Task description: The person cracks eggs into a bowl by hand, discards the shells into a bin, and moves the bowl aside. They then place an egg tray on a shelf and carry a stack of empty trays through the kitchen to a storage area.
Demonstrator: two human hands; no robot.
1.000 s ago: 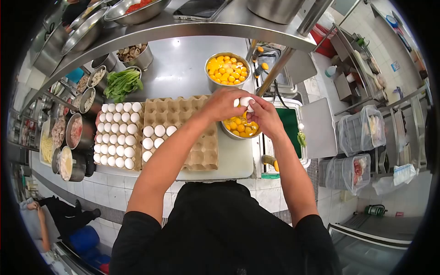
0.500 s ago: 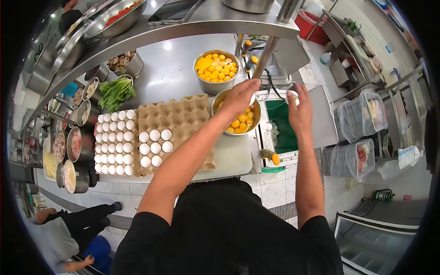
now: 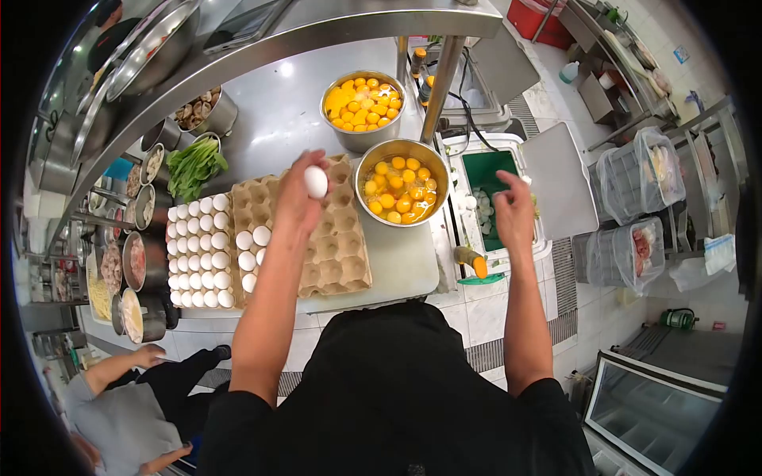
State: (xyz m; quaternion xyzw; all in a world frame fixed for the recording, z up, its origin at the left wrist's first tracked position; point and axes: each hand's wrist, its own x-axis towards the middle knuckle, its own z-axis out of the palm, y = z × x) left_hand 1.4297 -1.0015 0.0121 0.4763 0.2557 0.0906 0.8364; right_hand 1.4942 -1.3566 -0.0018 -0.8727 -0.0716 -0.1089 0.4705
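My left hand [image 3: 297, 198] is closed around a white egg [image 3: 316, 182] and hovers over the egg cartons. Below it, one cardboard tray [image 3: 340, 258] has many bare cups and several eggs on its left side, partly hidden by my forearm. A fuller tray of eggs [image 3: 200, 254] lies left of it. My right hand [image 3: 514, 214] is over the right side of a green-lined bin [image 3: 502, 230], fingers apart and with nothing visible in them. White eggshells [image 3: 482, 210] lie in the bin. A steel bowl [image 3: 402, 184] of cracked eggs stands between my hands, with a fuller pot [image 3: 363, 109] behind it.
A steel shelf [image 3: 317, 38] and its post [image 3: 444, 87] rise over the counter. Leafy greens [image 3: 196, 168] and several food containers stand at left. An orange-ended handle [image 3: 471, 262] lies at the bin's front edge. Another person [image 3: 131, 412] is at lower left.
My left hand has moved left from the steel bowl to above the cartons, with an egg in it. The eggshell has left my right hand, whose fingers have spread over the bin.
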